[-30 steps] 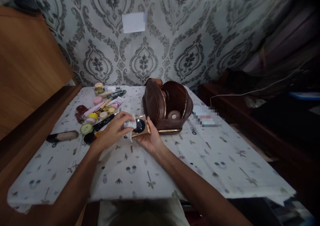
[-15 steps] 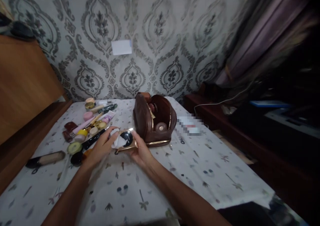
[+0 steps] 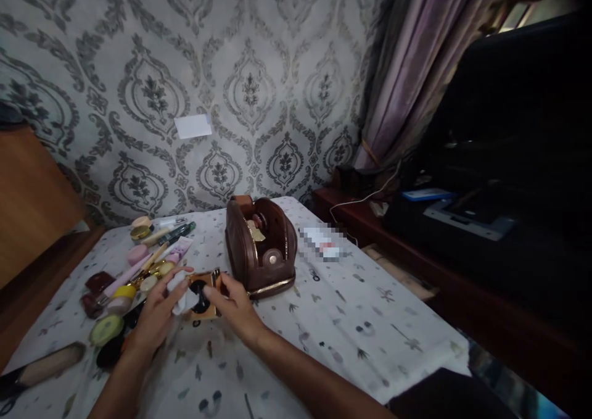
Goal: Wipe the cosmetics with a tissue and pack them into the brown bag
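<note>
My right hand (image 3: 240, 313) grips the right side of a square gold compact (image 3: 210, 280) with a round black middle. Its thumb lies near the black part. My left hand (image 3: 155, 313) is closed around a crumpled white wipe (image 3: 181, 290) that is pressed against the compact's left side. Just beyond my right hand stands a brown cosmetic bag (image 3: 240, 246), unzipped, with a few items inside. Loose makeup lies to the left, including a pink tube (image 3: 180, 249), a green-lidded jar (image 3: 106, 330) and a maroon item (image 3: 99, 281).
A long brush-like item (image 3: 50, 365) lies at the table's left edge. Right of the bag is a blurred-out pale packet (image 3: 324, 243). A patterned cloth (image 3: 296, 360) covers the table. A wooden cabinet (image 3: 37, 184) borders the left, and a dark red ledge (image 3: 393, 271) the right.
The view has turned right and tilted up. The compact is tipped more upright, showing its gold face, and my right thumb has moved onto its front. Both hands keep their hold.
</note>
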`<act>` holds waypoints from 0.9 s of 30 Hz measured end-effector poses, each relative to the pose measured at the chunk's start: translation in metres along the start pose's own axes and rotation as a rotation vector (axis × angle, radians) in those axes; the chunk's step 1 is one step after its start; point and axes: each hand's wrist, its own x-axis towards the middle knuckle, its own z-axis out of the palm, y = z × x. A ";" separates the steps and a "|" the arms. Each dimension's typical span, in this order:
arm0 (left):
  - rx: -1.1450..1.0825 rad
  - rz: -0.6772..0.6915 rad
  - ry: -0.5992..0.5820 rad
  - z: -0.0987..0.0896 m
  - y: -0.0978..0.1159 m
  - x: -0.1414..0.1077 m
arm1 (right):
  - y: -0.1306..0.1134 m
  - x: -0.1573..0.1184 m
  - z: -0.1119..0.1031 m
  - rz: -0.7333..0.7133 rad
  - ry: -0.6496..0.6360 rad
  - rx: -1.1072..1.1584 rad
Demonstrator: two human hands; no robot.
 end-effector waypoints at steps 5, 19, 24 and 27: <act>-0.080 0.010 0.031 0.003 0.001 -0.002 | -0.039 -0.010 -0.009 0.024 -0.108 -0.270; -0.310 -0.086 0.096 0.028 0.001 -0.015 | -0.083 -0.013 -0.034 -0.170 -0.405 -0.574; -0.316 -0.083 0.097 0.032 0.001 -0.017 | -0.105 0.001 -0.045 -0.264 -0.392 -0.604; -0.300 -0.092 0.084 0.030 0.003 -0.016 | -0.128 0.020 -0.069 -0.273 -0.400 -0.521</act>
